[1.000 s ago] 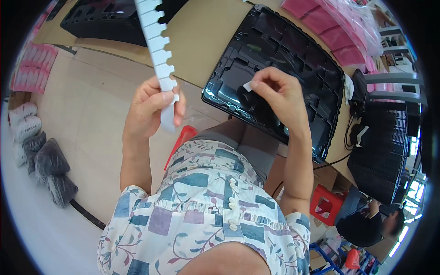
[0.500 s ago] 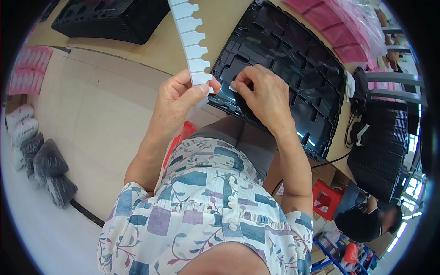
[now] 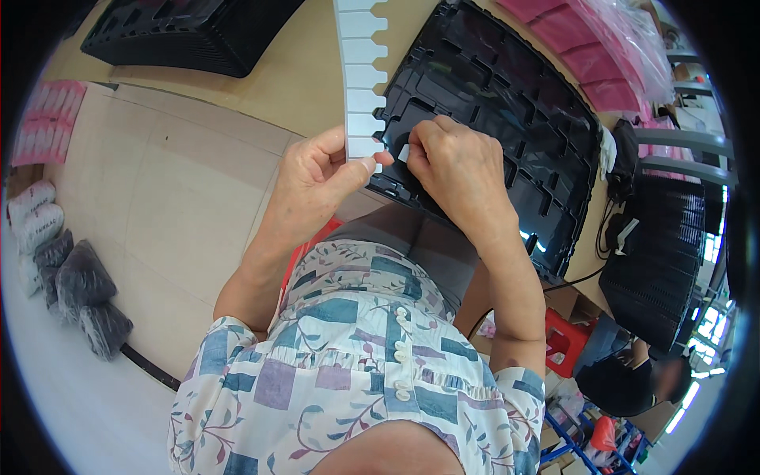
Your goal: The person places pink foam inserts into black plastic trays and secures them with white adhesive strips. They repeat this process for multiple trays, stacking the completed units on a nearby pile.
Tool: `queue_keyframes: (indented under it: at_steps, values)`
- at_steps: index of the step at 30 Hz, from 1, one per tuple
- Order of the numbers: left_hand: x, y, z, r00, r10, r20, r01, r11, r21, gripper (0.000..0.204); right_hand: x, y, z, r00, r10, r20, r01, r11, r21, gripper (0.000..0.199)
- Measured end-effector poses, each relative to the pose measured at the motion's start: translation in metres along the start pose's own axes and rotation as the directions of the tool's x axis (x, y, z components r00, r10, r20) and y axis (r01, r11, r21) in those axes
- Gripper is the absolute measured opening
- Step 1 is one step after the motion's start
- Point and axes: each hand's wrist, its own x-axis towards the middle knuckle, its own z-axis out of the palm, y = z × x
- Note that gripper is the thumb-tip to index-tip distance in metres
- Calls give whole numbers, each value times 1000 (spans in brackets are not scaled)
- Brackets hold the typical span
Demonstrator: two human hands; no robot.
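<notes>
A long strip of white tabbed stickers (image 3: pixel 362 99) stands up from my left hand (image 3: pixel 313 186), its lower end pinched between thumb and fingers. The strip reaches past the upper edge of the view. Just right of it, my right hand (image 3: pixel 463 170) is closed with thumb and forefinger on a small white sticker (image 3: pixel 404 153), of which only a bit shows. That hand is over the near left part of a black plastic tray (image 3: pixel 546 170) with moulded compartments. Whether the sticker touches the tray I cannot tell.
A stack of black trays (image 3: pixel 190 39) sits at the far left of the tan table (image 3: pixel 305 75). Pink packs (image 3: pixel 582 47) under clear plastic lie beyond the tray. More stacked black trays (image 3: pixel 653 269), a red stool (image 3: pixel 564 340) and a person (image 3: pixel 625 380) are to the right.
My left hand and the sticker strip have shifted right, and the strip has become more upright. My right hand has moved slightly right and down, still pinching the small sticker.
</notes>
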Motion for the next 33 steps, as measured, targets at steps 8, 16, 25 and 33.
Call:
queue_keyframes:
  at_steps: [8,16,25,33]
  values:
    - [0,-1,2,998,-53,-17,52,997,-54,19,7,-1,-1,994,-96,47,98,993,-60,10]
    - [1,-1,1,996,-86,-3,85,992,-94,20,1,13,-6,964,-254,78,211,911,356,11]
    - [1,-4,-3,993,52,-105,-71,979,-189,16,-37,27,-22,897,388,211,-197,-77,977,5]
    - [8,2,7,996,-84,33,90,962,-257,17,-17,-1,-10,902,246,354,-342,-92,935,23]
